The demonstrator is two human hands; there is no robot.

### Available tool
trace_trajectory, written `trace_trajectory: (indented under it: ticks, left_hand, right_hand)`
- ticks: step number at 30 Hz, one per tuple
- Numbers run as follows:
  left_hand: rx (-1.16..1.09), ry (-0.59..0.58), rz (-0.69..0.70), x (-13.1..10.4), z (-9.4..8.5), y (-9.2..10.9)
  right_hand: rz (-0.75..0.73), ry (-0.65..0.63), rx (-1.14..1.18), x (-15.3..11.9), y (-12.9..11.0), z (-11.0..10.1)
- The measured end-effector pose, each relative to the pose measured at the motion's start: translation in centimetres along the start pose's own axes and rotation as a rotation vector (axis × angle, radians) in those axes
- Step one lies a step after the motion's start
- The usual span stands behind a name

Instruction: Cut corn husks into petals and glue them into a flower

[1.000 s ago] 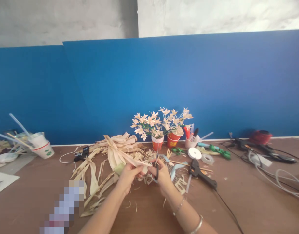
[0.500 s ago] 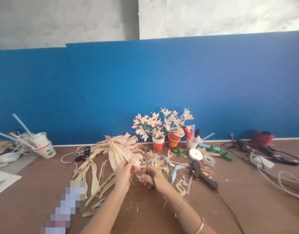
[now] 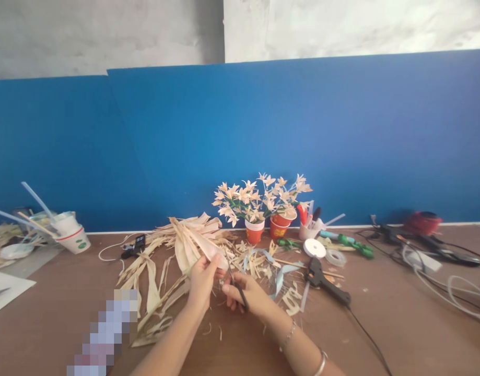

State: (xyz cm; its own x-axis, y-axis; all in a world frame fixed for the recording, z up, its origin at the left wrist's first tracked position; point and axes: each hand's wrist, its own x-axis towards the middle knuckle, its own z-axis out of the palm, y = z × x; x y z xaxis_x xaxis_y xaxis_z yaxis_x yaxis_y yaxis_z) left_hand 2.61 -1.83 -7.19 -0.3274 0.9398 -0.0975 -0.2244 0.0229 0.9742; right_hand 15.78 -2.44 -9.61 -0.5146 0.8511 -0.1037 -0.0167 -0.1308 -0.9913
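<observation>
A pale dried husk (image 3: 208,247) is pinched between the thumb and fingers of my left hand (image 3: 203,277). My right hand (image 3: 242,293) is closed round dark-handled scissors (image 3: 240,293), whose blades point up and left at the husk's right edge. Whether the blades are apart is too small to tell. Behind and left of my left hand lies a pile of dried husks (image 3: 151,282). Cut husk scraps (image 3: 259,261) are scattered behind my right hand.
Husk flowers stand in red cups (image 3: 254,235) at the back. A glue gun (image 3: 326,282), a white ribbon roll (image 3: 314,248) and cables (image 3: 439,282) are on the right. White cups with straws (image 3: 75,241) and paper (image 3: 7,292) are at the left.
My right hand has moved slightly left with the scissors, bringing the blades up to the husk's edge. My left hand still holds the husk, a little to the right of before.
</observation>
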Motion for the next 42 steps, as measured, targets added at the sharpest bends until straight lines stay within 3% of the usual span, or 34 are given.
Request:
trace_trajectory:
  ticks: [15, 42]
  left_hand:
    - [-0.079, -0.029, -0.073, 0.5, -0.3, 0.1]
    - [0.097, -0.123, -0.112, 1.4, -1.4, 1.0]
  right_hand:
    - [-0.041, 0.072, -0.003, 0.1, -0.1, -0.1]
    - [0.038, -0.031, -0.104, -0.7, -0.9, -2.0]
